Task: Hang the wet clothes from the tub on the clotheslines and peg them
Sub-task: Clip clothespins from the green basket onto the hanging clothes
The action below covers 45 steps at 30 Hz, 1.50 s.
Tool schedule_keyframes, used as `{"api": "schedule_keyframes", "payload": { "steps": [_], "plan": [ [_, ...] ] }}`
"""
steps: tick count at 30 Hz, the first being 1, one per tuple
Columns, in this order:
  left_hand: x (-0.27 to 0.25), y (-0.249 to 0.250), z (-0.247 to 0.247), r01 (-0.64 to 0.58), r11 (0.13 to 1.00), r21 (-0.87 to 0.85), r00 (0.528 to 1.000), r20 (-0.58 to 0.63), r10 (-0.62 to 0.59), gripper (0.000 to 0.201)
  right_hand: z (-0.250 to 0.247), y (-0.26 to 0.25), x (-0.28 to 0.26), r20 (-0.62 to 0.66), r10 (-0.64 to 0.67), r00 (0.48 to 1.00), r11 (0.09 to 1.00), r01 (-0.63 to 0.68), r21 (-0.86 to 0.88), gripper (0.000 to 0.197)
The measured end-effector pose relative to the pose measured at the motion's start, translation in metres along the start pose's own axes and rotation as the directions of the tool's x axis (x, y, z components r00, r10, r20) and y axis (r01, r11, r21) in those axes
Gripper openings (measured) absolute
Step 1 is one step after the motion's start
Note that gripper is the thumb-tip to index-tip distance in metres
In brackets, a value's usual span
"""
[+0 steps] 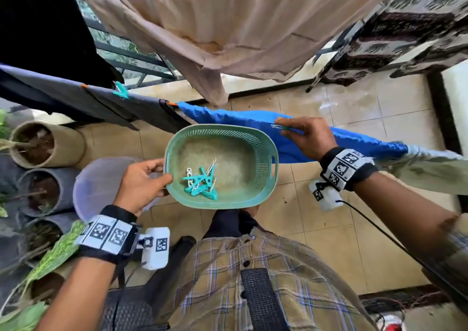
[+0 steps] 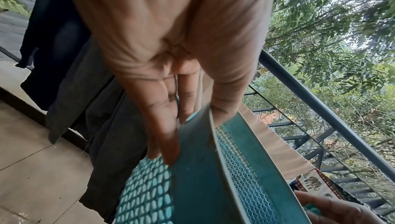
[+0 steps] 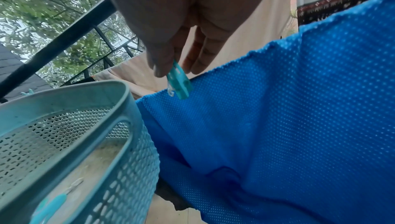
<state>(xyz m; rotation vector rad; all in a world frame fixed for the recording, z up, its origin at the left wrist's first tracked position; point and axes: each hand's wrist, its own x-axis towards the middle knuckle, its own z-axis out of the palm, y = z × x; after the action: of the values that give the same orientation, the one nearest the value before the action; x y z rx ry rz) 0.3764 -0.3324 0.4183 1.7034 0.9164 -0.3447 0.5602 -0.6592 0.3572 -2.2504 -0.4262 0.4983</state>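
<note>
My left hand (image 1: 141, 183) grips the rim of a green perforated basket (image 1: 263, 143), thumb over the edge, fingers (image 2: 164, 126) under the basket (image 2: 196, 185). Several teal and white pegs (image 1: 201, 181) lie in its bottom. My right hand (image 1: 306, 138) pinches a teal peg (image 3: 179, 82) at the top fold of a blue mesh garment (image 1: 228, 117) draped over the near clothesline. The peg (image 1: 283, 128) is at the garment's (image 3: 299, 109) upper edge. The basket (image 3: 70, 126) hangs just left of that hand (image 3: 171, 55).
A beige cloth (image 1: 228, 31) hangs on the far line, a patterned cloth (image 1: 410, 26) at the right, grey garments (image 1: 101, 100) with a teal peg (image 1: 121, 91) at the left. A pale tub (image 1: 101, 183) and plant pots (image 1: 38, 145) stand on the tiled floor. A railing (image 2: 320, 109) lies behind.
</note>
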Motion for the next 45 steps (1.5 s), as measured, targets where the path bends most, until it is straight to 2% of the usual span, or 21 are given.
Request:
{"api": "schedule_keyframes", "payload": {
  "steps": [4,7,10,14,21,34,45],
  "plan": [
    [0.002,0.004,0.002,0.001,1.0,0.018,1.0,0.01,-0.001,0.034,0.001,0.003,0.005,-0.009,0.0,1.0,1.0,0.0,0.017,0.028],
    [0.004,0.004,0.003,0.015,1.0,0.013,1.0,0.012,-0.015,0.035,-0.001,0.0,0.005,-0.017,-0.05,0.999,0.998,0.05,0.043,0.029],
    [0.004,0.005,0.002,0.015,1.0,0.023,1.0,0.004,-0.015,0.035,-0.004,-0.003,0.002,-0.077,-0.107,0.991,0.993,0.111,0.048,0.03],
    [0.003,0.006,0.0,0.012,1.0,0.013,1.0,0.002,-0.012,0.036,-0.009,0.001,0.004,-0.154,-0.077,0.985,0.993,0.09,0.075,0.032],
    [0.004,0.004,-0.001,0.017,1.0,0.026,1.0,-0.002,-0.017,0.036,0.004,0.014,0.008,-0.025,-0.004,1.0,0.998,0.006,0.064,0.032],
    [-0.003,0.002,-0.003,-0.002,1.0,0.0,1.0,0.021,0.002,0.041,0.003,0.012,0.014,0.037,0.054,0.998,0.995,-0.057,0.088,0.046],
    [-0.013,0.007,0.006,-0.049,0.999,-0.022,0.997,0.062,0.05,0.045,-0.014,0.006,0.013,0.075,0.054,0.996,0.998,-0.052,-0.038,0.068]
  ]
}}
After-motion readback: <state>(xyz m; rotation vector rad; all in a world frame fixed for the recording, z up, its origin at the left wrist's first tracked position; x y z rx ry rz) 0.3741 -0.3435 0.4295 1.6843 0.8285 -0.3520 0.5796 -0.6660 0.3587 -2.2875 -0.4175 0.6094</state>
